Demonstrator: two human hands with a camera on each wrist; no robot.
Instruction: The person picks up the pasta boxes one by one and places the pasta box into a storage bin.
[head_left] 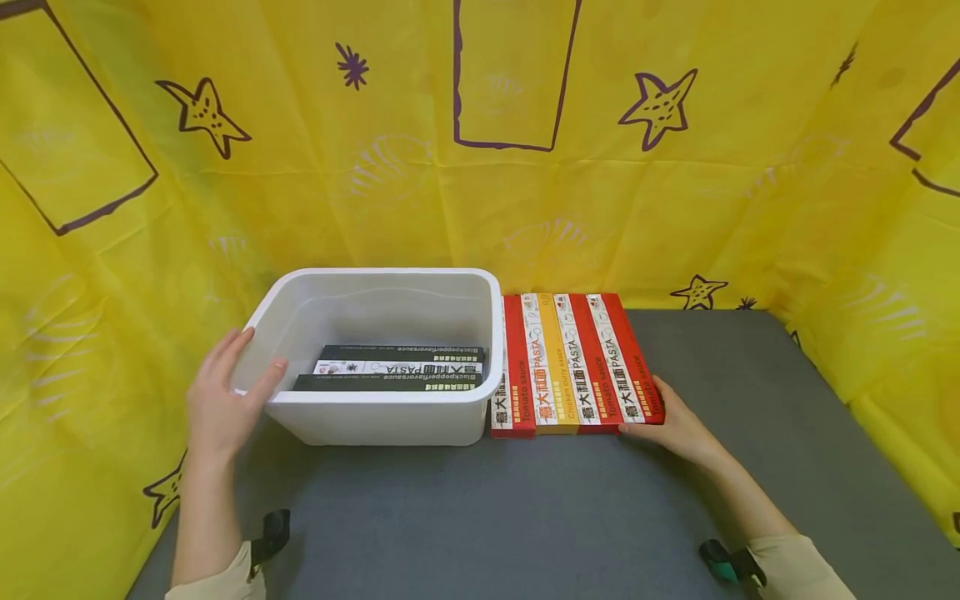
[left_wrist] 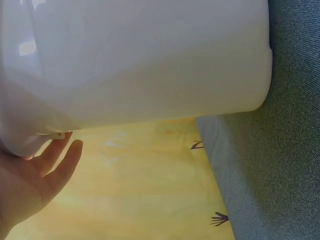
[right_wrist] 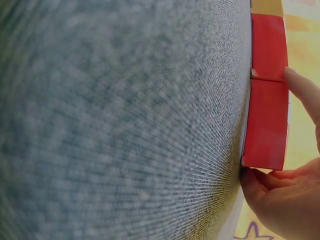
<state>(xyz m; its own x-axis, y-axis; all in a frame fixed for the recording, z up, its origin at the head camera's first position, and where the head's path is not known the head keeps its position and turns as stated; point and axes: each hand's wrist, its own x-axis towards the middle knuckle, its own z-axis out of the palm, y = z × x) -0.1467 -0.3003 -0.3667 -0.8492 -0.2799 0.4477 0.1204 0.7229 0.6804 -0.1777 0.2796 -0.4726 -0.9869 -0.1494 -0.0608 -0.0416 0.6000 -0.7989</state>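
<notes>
A white plastic bin [head_left: 382, 423] stands on the grey table, with black pasta boxes [head_left: 386, 382] lying inside it, their lettering upside down. My left hand [head_left: 225, 404] grips the bin's left rim, thumb over the inner side and fingers along the outside. To the right of the bin, several pasta boxes lie flat side by side: red ones and a yellow one [head_left: 567, 367]. My right hand [head_left: 678, 429] holds the near end of the rightmost red pasta box [head_left: 628, 358]. Its thumb is at the seam with the neighbouring red box [right_wrist: 270, 47], the fingers at the outer side.
A yellow cloth [head_left: 525, 208] with drawn stars and shells hangs behind and on both sides. The grey table [head_left: 480, 517] stretches in front of the bin and to the right of the boxes. The leftmost red box [head_left: 517, 417] is partly hidden by the bin.
</notes>
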